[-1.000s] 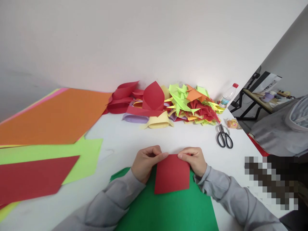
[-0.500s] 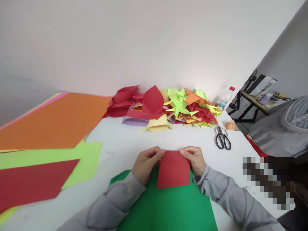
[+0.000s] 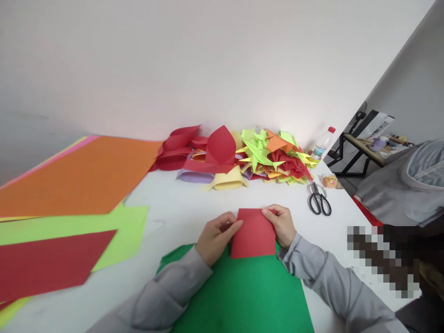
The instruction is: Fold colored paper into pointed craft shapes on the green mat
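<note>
A square of red paper (image 3: 253, 235) is held up between both hands, over the far part of a large green sheet (image 3: 243, 296). My left hand (image 3: 218, 235) pinches its left edge, thumb in front and fingers behind. At the upper right corner, my right hand (image 3: 281, 225) grips it with the thumb on the front face; the other fingers are partly hidden behind the paper. The green sheet lies on the white table (image 3: 173, 203) between my forearms.
Left are large orange (image 3: 90, 175), lime (image 3: 128, 231) and dark red sheets (image 3: 55, 263). Along the wall lie rolled red paper shapes (image 3: 176, 148) and a heap of folded paper stars (image 3: 274, 155). Scissors (image 3: 319, 201), a bottle (image 3: 322, 144) and a person in grey (image 3: 388, 185) are right.
The red paper has risen slightly away from me, its bottom edge higher. My left hand has slid from its top corner down to the left edge; my right hand moved up slightly.
</note>
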The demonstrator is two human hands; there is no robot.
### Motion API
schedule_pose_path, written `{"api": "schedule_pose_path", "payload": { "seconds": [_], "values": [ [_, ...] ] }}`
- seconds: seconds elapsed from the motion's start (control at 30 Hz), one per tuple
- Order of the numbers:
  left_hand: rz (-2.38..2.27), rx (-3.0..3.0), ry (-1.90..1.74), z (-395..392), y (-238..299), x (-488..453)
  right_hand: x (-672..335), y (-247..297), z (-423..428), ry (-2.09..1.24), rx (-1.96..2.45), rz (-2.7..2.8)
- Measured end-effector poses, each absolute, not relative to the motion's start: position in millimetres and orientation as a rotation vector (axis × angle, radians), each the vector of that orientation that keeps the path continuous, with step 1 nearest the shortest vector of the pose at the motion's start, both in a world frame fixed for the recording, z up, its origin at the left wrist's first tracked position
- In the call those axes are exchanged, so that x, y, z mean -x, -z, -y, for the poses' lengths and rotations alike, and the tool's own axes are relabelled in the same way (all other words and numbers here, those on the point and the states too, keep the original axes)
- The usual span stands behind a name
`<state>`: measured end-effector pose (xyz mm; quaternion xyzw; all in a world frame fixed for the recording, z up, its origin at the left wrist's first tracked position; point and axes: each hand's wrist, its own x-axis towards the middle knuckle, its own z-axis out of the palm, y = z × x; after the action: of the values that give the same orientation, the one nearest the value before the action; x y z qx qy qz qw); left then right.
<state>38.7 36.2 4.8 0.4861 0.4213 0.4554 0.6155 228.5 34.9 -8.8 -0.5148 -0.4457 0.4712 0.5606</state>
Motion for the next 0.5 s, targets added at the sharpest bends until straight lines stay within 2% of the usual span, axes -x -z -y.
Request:
{"api": "schedule_pose_path", "payload": {
  "seconds": [0.5],
  "values": [
    [-0.996, -1.072, -1.098, -43.0, -0.8, -35.4, -227.3, 3.1, -33.4, -1.249, 1.137, 1.191]
  ]
}}
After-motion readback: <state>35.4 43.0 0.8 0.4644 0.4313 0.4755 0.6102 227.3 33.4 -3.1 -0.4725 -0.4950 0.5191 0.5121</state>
